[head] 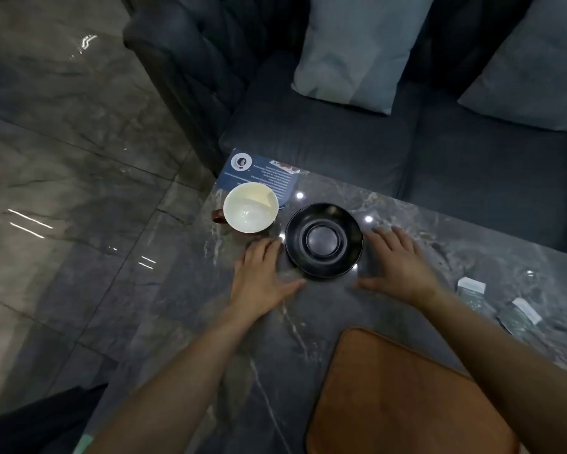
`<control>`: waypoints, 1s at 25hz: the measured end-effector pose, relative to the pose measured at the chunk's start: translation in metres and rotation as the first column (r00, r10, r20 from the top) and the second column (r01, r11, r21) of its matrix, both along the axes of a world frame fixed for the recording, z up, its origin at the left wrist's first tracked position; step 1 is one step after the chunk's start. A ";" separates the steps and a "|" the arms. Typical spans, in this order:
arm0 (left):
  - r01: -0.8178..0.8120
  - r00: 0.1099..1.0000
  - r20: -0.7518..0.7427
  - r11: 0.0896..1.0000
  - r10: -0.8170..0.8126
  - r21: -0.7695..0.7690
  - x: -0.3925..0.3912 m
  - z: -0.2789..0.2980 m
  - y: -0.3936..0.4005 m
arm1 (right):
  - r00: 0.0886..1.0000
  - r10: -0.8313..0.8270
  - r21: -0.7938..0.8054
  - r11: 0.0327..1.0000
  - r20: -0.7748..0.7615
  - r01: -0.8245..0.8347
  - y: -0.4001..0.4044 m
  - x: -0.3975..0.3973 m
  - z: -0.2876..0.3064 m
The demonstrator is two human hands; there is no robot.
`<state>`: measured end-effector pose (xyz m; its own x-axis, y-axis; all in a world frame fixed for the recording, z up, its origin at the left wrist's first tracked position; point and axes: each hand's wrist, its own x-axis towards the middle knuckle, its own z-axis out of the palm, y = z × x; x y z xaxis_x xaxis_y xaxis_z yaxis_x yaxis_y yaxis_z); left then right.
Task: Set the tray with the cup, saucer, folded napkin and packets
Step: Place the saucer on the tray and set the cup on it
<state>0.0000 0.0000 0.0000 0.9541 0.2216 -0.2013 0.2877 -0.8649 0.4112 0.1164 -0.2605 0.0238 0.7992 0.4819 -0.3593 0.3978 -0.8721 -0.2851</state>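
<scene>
A single wide-angle view comes from the person's head, looking forward and steeply down over the near edge of the marble desk [308,322]. It sits close above the work: both forearms enter from the bottom edge, the left hand [262,276] and right hand [400,267] lying mid-picture on either side of the saucer [324,240]. The tray [406,398] is cut off by the lower edge. Beyond the desk's far edge the view takes in a sofa [341,139]; to the left, glossy floor [62,158]. Straight lines bend toward the borders
</scene>
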 end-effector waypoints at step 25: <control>-0.128 0.991 -0.060 0.984 0.121 -0.125 0.022 -0.014 -0.022 | 0.972 -0.084 0.137 0.984 -0.218 0.115 0.025 0.020 -0.033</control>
